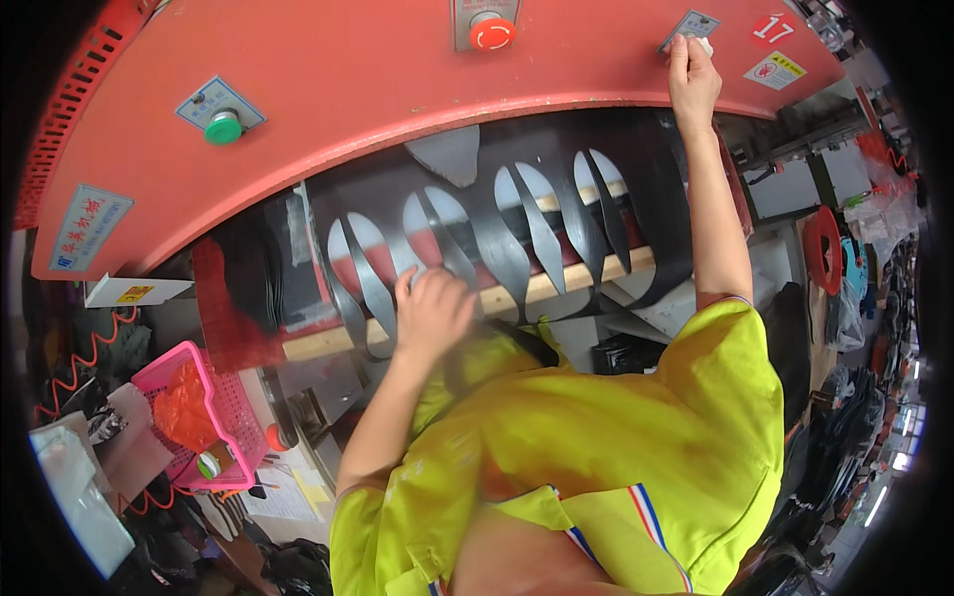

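Note:
Up on the red machine's beam (328, 139), my right hand (696, 79) is closed around a small whitish knob (707, 46), mostly hidden by the fingers, on a grey label plate (693, 27). Lower down, my left hand (435, 313) is slightly blurred. Its fingers are partly spread over the front ends of dark, curved, blade-shaped strips (505, 253); I make out no held thing in it. The strips lie side by side in a row under the beam, with white and red surface showing between them. Their narrow ends reach over a pale wooden bar (507, 298).
The beam carries a red button (492, 33) and a green button (224, 127). A stack of dark pieces (248, 268) lies left of the strips. A pink basket (238, 427) with an orange bag (187, 407) stands lower left. Bags and piled goods (845, 437) crowd the right.

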Tool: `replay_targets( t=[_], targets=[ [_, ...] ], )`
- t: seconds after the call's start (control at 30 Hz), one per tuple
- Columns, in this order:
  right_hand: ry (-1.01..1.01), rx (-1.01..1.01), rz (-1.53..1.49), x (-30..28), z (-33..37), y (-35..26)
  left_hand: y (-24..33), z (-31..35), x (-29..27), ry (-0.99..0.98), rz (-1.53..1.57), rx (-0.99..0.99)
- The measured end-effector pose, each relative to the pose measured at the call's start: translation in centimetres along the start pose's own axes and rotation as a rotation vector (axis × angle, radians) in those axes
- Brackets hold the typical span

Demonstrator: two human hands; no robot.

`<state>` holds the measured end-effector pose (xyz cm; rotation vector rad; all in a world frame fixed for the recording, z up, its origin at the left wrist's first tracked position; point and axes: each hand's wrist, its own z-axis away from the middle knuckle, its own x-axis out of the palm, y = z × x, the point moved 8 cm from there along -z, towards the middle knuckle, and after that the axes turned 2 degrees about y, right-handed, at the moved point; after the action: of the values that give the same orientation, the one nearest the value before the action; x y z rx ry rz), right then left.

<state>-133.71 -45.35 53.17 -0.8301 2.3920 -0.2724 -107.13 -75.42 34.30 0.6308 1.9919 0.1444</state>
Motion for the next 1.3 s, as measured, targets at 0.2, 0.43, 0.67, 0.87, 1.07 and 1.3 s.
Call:
replay_targets(
  t=[0.2,0.43,0.67,0.87,1.07,1.3],
  targets=[
    [-0.596,0.104,-0.457,4.6,13.6,-4.7,-3.9,-5.5,1.1,0.057,-0.074,-0.013],
    [-0.698,-0.276,0.034,5.5,24.5,-11.4,-1.0,-4.1,3.7,-0.133,-0.216,-0.251],
    [-0.727,-0.209,-0.005,4.7,25.0,-11.9,-0.4,-3.0,3.2,-0.122,-0.13,-0.306],
    [-1.056,-0.27,-0.021,-0.2,26.5,-13.5,3.9,1.0,1.2,-0.201,-0.077,-0.277],
    [-0.671,-0.118,-0.188,-0.6,20.5,-16.0,6.0,3.1,-4.2,-0.143,0.092,-0.209],
    [-0.861,0.115,0.04,5.3,26.6,-21.1,0.6,4.3,-5.1,0.406,0.469,-0.507]
  ],
)
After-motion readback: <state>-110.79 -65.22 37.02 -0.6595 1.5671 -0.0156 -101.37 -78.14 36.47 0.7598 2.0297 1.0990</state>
